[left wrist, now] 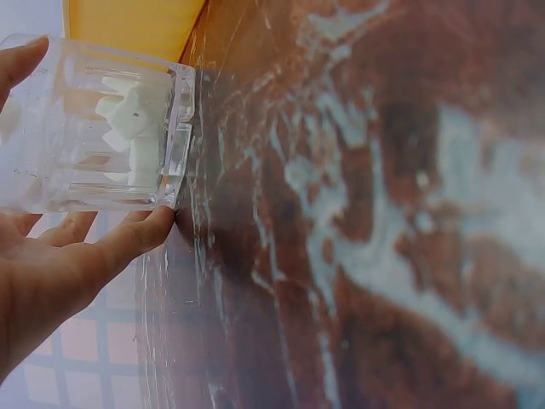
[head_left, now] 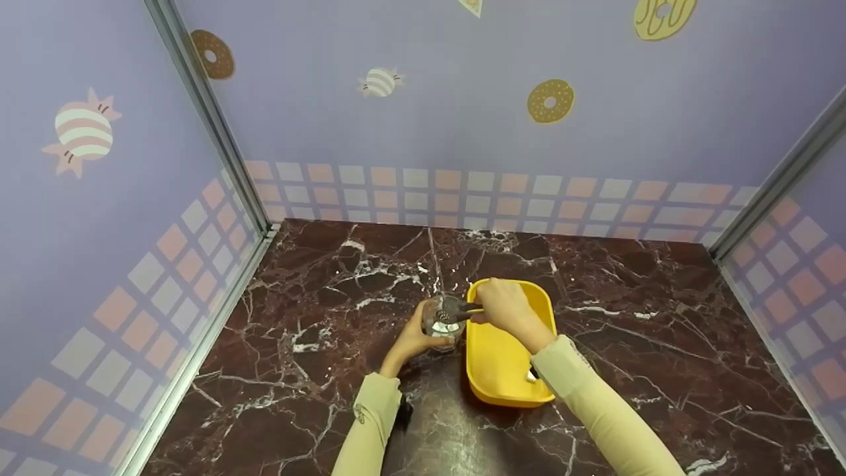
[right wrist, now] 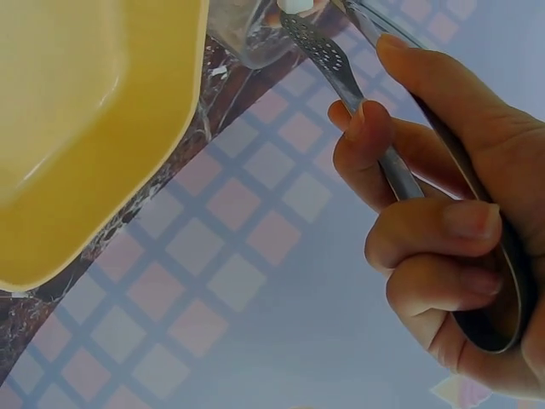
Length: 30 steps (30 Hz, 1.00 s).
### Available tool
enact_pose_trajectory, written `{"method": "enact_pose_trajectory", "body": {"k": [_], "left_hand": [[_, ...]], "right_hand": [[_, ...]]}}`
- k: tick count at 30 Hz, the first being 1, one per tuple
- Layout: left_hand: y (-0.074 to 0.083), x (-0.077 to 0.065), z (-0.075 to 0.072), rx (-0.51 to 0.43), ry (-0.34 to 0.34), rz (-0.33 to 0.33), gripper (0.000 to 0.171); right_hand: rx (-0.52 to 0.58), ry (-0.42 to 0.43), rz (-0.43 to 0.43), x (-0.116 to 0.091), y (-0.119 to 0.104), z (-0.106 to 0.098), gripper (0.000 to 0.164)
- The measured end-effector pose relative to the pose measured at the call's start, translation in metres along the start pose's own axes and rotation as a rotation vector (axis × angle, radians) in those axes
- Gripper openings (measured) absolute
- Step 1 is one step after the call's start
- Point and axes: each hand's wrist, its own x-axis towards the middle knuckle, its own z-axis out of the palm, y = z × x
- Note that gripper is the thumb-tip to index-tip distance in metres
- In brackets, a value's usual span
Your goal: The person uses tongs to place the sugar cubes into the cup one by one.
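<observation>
My left hand point(head_left: 411, 340) holds a clear cup point(left wrist: 77, 128) with its thumb on one side and its fingers on the other. The cup's base touches the marbled surface, and several white pieces point(left wrist: 136, 119) lie inside near the bottom. In my right hand point(head_left: 505, 305) is a pair of metal tongs point(right wrist: 400, 173), gripped along its arms. Their perforated tip reaches over the cup's mouth in the head view. At that tip a white piece point(right wrist: 296, 5) shows, partly cut off by the frame; whether the tongs pinch it I cannot tell.
A yellow basin point(head_left: 496, 370) stands just right of the cup, under my right hand. Inside it, a small white and black thing point(head_left: 531, 375) shows beside my right sleeve. A black object point(head_left: 404, 413) is partly hidden by my left sleeve. Patterned walls point(head_left: 429, 119) enclose the marbled top.
</observation>
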Motion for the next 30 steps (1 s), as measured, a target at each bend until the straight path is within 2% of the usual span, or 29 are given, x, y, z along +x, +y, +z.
{"method": "enact_pose_trajectory", "body": {"k": [10, 17, 21, 26, 30], "left_hand": [[-0.001, 0.001, 0.002, 0.001, -0.007, -0.031, 0.087], [-0.001, 0.001, 0.004, -0.029, -0.001, -0.016, 0.086], [-0.001, 0.001, 0.003, -0.001, 0.004, -0.05, 0.088], [-0.002, 0.001, 0.003, 0.01, 0.001, -0.036, 0.087], [0.013, -0.003, 0.0, -0.015, -0.01, -0.024, 0.082]], "right_hand": [[-0.003, 0.0, 0.01, -0.005, 0.003, 0.004, 0.025], [-0.006, 0.004, 0.006, -0.009, 0.008, 0.002, 0.023], [0.012, 0.024, -0.01, -0.013, 0.011, 0.002, 0.023], [0.042, 0.023, 0.003, -0.017, 0.015, 0.002, 0.025], [0.058, 0.022, 0.006, -0.02, 0.018, 0.002, 0.024]]}}
